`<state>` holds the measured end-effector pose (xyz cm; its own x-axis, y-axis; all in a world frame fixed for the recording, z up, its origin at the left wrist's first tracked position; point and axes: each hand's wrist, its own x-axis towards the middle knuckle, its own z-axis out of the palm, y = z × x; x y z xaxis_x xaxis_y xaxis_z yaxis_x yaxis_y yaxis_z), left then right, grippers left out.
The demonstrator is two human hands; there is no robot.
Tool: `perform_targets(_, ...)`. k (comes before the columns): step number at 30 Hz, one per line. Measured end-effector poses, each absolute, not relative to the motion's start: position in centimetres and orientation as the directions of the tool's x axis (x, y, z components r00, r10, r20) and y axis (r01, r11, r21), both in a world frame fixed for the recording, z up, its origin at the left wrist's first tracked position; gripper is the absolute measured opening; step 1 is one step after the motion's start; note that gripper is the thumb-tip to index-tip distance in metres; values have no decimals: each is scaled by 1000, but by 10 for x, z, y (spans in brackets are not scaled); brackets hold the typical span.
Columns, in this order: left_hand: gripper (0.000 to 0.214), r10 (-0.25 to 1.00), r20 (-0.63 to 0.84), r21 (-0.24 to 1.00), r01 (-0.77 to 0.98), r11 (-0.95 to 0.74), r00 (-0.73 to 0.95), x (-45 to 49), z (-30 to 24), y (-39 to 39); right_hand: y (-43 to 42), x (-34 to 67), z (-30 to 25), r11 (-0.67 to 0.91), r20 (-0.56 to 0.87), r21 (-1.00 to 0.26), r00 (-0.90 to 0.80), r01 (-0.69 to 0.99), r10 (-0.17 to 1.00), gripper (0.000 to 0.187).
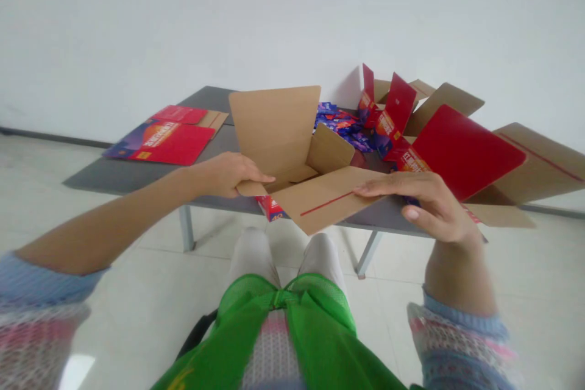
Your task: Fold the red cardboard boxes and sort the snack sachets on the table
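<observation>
Our left hand [231, 173] curls over the small left flap [250, 189] of the open box [273, 209]; its thumb is hidden, so we cannot tell whether it pinches the card. Our right hand [423, 200] is spread, fingers together on the outer end of the box's front flap [315, 201], thumb standing apart. The box sits before us at the near edge of the grey desk [116, 180], its tall back flap [274, 125] upright and blocking our view of what lies behind. The right side flap [332, 149] leans outward and partly covers a heap of blue and red packets [342, 123] just beyond the box. To the right of the box, red printed boxes [470, 149] crowd the desk, their flaps splayed; the nearest is partly hidden by our right hand. Left of the box, well clear of its walls, lie flattened red and purple cartons [167, 140]. Behind the box rises a white wall [183, 18].
</observation>
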<state>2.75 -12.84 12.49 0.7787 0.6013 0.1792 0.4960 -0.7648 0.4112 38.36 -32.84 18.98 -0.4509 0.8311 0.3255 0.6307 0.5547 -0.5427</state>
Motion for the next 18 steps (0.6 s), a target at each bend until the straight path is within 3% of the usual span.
perform_targets(3, 64, 373, 16, 420, 332, -845, 928, 26, 123, -136, -335, 393, 169, 494, 140, -569, -515, 657, 846, 63)
perform_targets(7, 65, 318, 26, 551, 252, -795, 948, 18, 131, -138, -317, 388, 141, 442, -31, -538, -541, 718, 840, 65)
perform_targets(10, 60, 330, -14, 614, 269, -742, 944, 15, 132, -130, -295, 383, 116, 421, -62, -496, -514, 759, 855, 70)
perform_targets(14, 49, 424, 45, 536, 337, -774, 904, 23, 121, -128, -270, 384, 99, 403, -86, -477, -497, 782, 863, 67)
perform_targets(18, 35, 493, 58, 479, 409, -777, 868, 42, 115, -146, -254, 371, 125, 500, -48, -402, -563, 767, 825, 63)
